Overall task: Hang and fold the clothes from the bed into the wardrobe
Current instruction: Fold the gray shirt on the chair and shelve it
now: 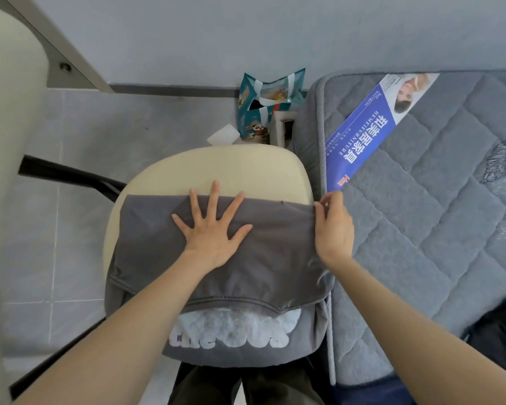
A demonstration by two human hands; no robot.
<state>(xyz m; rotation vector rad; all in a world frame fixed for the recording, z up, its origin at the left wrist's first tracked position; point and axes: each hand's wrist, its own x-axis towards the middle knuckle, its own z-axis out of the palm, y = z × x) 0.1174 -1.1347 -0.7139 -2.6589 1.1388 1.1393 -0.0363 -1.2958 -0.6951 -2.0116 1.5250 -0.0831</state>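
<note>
A dark grey T-shirt (pixel 146 244) with white print lies partly folded on the cream seat of a chair (pixel 231 168). My left hand (pixel 211 229) presses flat on the folded cloth, fingers spread. At the fold's far right corner, my right hand (pixel 332 226) pinches the T-shirt's edge between thumb and fingers. The printed part hangs over the seat's near edge. Dark clothing (pixel 500 343) lies on the bed at the lower right, cut off by the frame.
A grey quilted mattress (pixel 421 229) with a blue label strip (pixel 371 127) is right of the chair. Teal printed bags (pixel 263 103) and a white paper (pixel 222 135) sit on the tiled floor beyond. A pale panel stands at the far left.
</note>
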